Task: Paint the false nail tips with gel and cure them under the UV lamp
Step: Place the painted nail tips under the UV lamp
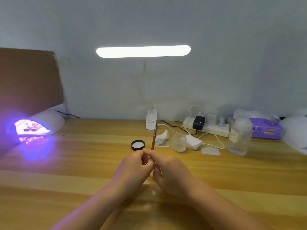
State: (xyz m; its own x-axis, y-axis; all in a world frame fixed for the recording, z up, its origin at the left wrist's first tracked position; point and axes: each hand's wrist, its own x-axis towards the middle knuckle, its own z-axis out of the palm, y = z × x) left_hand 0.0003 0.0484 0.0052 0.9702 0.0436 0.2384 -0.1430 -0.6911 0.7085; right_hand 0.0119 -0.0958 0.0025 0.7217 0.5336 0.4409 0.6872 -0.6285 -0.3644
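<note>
Violet light spills from the UV lamp (35,125) at the far left of the wooden table (83,171), and inside its glowing mouth small dark stands with nail tips (31,127) can be made out, though too blurred to count. At the middle of the table the two hands meet, fingertips close together. The right hand (167,171) has its fingers curled round a thin brush (153,140), whose wooden handle rises nearly upright above the knuckles with the dark bristle end uppermost. The left hand (134,166) is curled too, its fingertips pressed against those of the right; whether it pinches a nail tip or the brush cannot be told, for the fingers hide whatever lies between them. Just beyond the hands lies a black jar lid (137,145), inner side up, and to the right of the brush sit a crumpled wipe (162,137), a small translucent jar (179,142), a stack of white pads (193,141) and a clear bottle (239,138). At the back edge stand the clip base of a lit desk lamp (143,51), a white power strip (207,127) with a black adapter plugged in, and a purple box (265,130).
</note>
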